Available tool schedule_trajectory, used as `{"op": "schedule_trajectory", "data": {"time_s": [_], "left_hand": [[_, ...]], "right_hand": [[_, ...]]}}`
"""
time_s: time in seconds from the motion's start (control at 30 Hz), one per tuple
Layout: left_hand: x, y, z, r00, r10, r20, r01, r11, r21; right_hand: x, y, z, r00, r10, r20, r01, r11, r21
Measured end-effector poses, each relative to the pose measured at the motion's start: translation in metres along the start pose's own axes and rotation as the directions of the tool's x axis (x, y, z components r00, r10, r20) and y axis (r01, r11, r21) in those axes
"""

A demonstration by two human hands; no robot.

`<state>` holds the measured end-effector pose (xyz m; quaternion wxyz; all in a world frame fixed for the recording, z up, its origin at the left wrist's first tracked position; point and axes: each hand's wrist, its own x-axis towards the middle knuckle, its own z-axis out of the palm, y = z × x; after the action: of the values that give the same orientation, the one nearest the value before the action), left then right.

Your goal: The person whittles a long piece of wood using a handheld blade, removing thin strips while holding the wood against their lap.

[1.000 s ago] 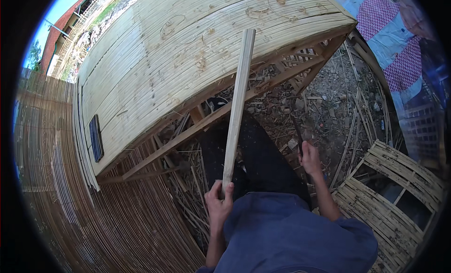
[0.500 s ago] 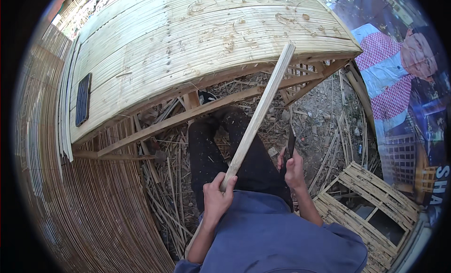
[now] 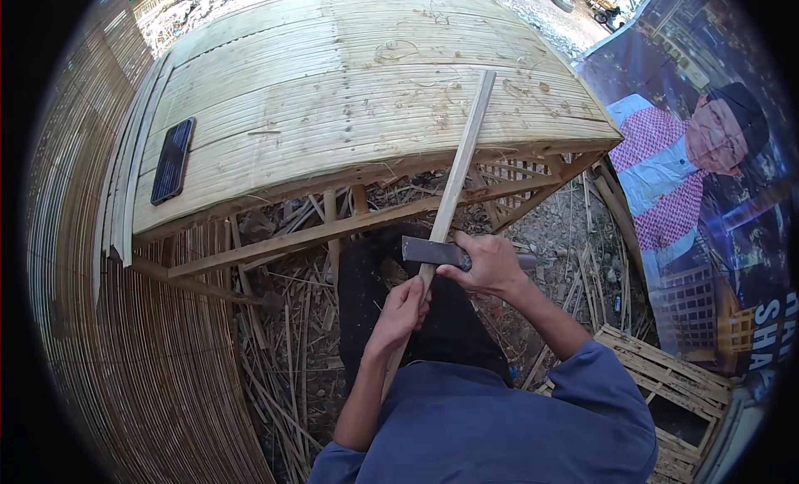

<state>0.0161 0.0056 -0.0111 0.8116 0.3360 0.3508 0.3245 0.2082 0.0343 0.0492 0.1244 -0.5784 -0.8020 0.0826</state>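
Slat [image 3: 456, 180]: leaned on the far table [image 3: 333, 109], uncut.
Left hand [image 3: 401, 311]: clamped on slat's near end.
Right hand [image 3: 491, 263]: clamped on blade [image 3: 429, 251], edge against slat.

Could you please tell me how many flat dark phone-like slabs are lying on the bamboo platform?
1: a flat dark rectangular slab lies near the left edge of the pale slatted bamboo platform, far from both hands. None seems hidden, though the platform's far end is cut off.

One long bamboo strip [image 3: 456, 174], one broad-bladed knife [image 3: 433, 252], two hands, left hand [image 3: 403, 307] and right hand [image 3: 489, 263], one dark phone [image 3: 172, 160], one slatted bamboo platform [image 3: 333, 93], one slatted crate [image 3: 666, 384], one printed banner [image 3: 707, 193]
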Motion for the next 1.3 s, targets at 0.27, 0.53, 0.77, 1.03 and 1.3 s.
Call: {"op": "schedule_trajectory", "data": {"time_s": [0.27,0.53,0.77,1.03,1.3], "left_hand": [[0.004,-0.013,0.016,0.893,0.37,-0.257,-0.14,0.77,0.622],[0.002,-0.015,0.022,0.88,0.386,-0.276,-0.131,0.756,0.641],[0.003,-0.017,0.024,0.869,0.403,-0.289,-0.108,0.722,0.683],[0.006,-0.019,0.025,0.866,0.411,-0.285,-0.063,0.656,0.752],[0.006,-0.019,0.031,0.851,0.433,-0.296,-0.034,0.609,0.793]], "right_hand": [[0.036,0.033,-0.012,0.972,0.153,-0.177,-0.146,0.988,0.049],[0.041,0.056,-0.003,0.982,-0.029,-0.187,0.049,0.994,0.101],[0.041,0.056,-0.011,0.97,-0.237,0.056,0.238,0.971,-0.026],[0.032,0.055,0.008,0.986,-0.129,-0.107,0.149,0.966,0.211],[0.042,0.073,0.009,0.962,-0.265,-0.06,0.27,0.959,0.092]]}}
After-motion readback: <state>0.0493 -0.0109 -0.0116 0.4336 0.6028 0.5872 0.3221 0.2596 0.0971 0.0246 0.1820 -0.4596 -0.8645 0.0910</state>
